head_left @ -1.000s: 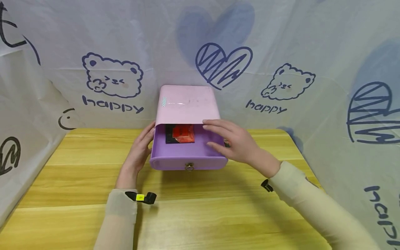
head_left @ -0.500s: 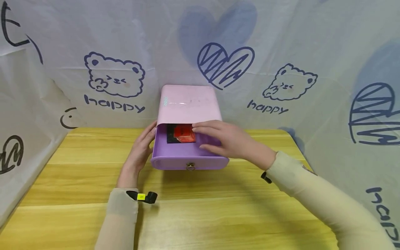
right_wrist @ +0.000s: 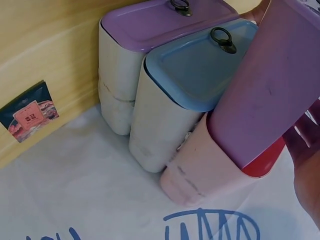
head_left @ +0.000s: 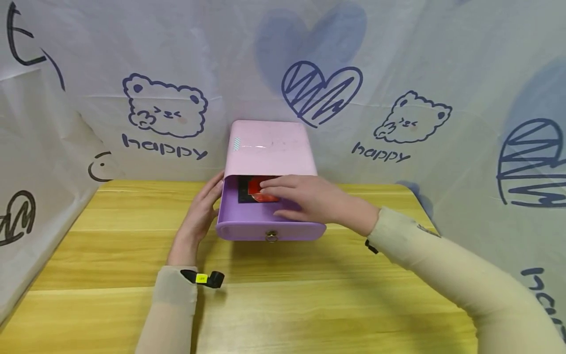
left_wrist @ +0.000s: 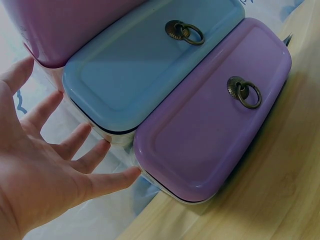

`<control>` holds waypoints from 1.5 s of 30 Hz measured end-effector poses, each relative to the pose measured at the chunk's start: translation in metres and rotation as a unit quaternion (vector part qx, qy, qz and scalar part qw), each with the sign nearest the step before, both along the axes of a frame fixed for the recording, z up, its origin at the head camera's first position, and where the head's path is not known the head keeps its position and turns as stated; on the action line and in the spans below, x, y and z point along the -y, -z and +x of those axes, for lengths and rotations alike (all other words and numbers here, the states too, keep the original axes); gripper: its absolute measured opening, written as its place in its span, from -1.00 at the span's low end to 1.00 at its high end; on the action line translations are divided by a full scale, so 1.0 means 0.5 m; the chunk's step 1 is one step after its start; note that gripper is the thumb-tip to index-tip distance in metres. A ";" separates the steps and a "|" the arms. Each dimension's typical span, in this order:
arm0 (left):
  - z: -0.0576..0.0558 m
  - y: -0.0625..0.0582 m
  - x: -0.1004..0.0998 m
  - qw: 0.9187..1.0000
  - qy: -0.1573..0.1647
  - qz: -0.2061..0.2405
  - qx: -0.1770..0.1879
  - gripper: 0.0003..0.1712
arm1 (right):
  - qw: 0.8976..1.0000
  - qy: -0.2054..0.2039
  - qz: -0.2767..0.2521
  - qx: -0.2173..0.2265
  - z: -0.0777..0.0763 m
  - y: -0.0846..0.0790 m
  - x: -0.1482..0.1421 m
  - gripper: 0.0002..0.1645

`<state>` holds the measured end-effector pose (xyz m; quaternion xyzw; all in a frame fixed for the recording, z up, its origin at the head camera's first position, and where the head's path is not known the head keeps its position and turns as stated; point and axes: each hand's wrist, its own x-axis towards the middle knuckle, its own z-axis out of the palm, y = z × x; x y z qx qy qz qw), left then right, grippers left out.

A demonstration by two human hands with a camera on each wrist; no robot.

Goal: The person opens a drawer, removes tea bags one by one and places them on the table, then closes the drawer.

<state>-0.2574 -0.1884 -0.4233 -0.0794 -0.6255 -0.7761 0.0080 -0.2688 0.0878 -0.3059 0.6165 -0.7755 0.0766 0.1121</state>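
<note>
A three-tier drawer cabinet (head_left: 271, 147) with a pink shell stands on the table, its purple top drawer (head_left: 239, 212) pulled out. Flat inside that drawer lies a black-and-red packet (head_left: 245, 191), partly covered by my right hand (head_left: 309, 199). That hand reaches in over the right wall with fingers extended, the fingertips over the packet; whether they press on it is unclear. On the cabinet's left side, my left hand (left_wrist: 42, 170) rests spread fingertips against the shell. Below the open drawer, the blue drawer (left_wrist: 150, 65) and the lower purple drawer (left_wrist: 215, 115) are closed.
A second dark packet with a pink label (right_wrist: 30, 117) lies on the wooden table (head_left: 309, 305) to the cabinet's right. Brass ring pulls (left_wrist: 245, 92) stick out from the drawer fronts. A printed white cloth (head_left: 247, 73) hangs close behind the cabinet.
My right hand has moved left and deeper into the open drawer, from its right wall to over the packet. The left hand stays at the cabinet's side.
</note>
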 end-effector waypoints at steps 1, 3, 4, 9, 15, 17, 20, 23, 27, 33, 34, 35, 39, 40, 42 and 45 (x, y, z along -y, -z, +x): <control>0.000 0.000 0.000 1.000 0.000 0.000 0.001 -0.41 | 1.000 0.000 0.009 0.000 0.000 0.000 0.002 -0.41; 0.001 0.000 0.001 1.000 0.000 -0.001 0.001 -0.41 | 1.000 0.002 0.026 -0.001 0.000 -0.002 0.007 -0.41; 0.001 0.000 0.001 1.000 0.000 -0.001 0.001 -0.41 | 0.999 0.004 0.035 -0.002 -0.001 -0.002 0.009 -0.40; 0.001 0.000 0.002 1.000 0.003 0.002 -0.001 -0.42 | 0.996 0.023 0.083 -0.011 -0.004 -0.002 0.019 -0.32; 0.001 0.000 0.003 1.000 0.002 0.001 0.000 -0.42 | 0.989 0.041 0.140 -0.018 -0.011 0.000 0.033 -0.23; 0.001 0.000 0.004 1.000 0.002 0.000 0.001 -0.42 | 0.986 0.050 0.159 -0.019 -0.014 0.001 0.037 -0.21; 0.002 -0.001 0.004 1.000 0.003 0.002 0.001 -0.42 | 0.981 0.065 0.181 -0.020 -0.017 0.004 0.043 -0.18; 0.001 -0.001 0.003 1.000 0.003 0.002 0.002 -0.42 | 0.978 0.072 0.195 -0.020 -0.019 0.005 0.048 -0.17; 0.000 0.002 0.002 1.000 -0.001 0.000 0.006 -0.43 | 0.976 0.068 0.205 -0.026 -0.022 0.005 0.055 -0.17; -0.001 0.001 0.001 1.000 0.001 0.000 0.003 -0.44 | 0.973 0.076 0.216 -0.026 -0.027 0.009 0.066 -0.18; 0.000 0.001 0.001 1.000 0.002 0.000 0.002 -0.43 | 0.973 0.078 0.218 -0.024 -0.028 0.009 0.068 -0.19; 0.000 0.000 0.001 1.000 0.002 0.000 0.001 -0.43 | 0.972 0.079 0.220 -0.023 -0.028 0.010 0.069 -0.20; -0.002 0.002 0.001 1.000 0.002 -0.007 -0.001 -0.42 | 0.971 0.080 0.226 -0.020 -0.029 0.011 0.072 -0.24; -0.003 0.003 0.001 1.000 0.000 -0.012 -0.001 -0.42 | 0.970 0.080 0.227 -0.021 -0.029 0.012 0.072 -0.25; -0.005 0.005 0.001 1.000 -0.002 -0.015 0.000 -0.42 | 0.971 0.079 0.226 -0.021 -0.030 0.013 0.073 -0.28; -0.005 0.005 0.001 1.000 -0.004 -0.014 0.001 -0.42 | 0.973 0.072 0.219 -0.028 -0.030 0.016 0.073 -0.30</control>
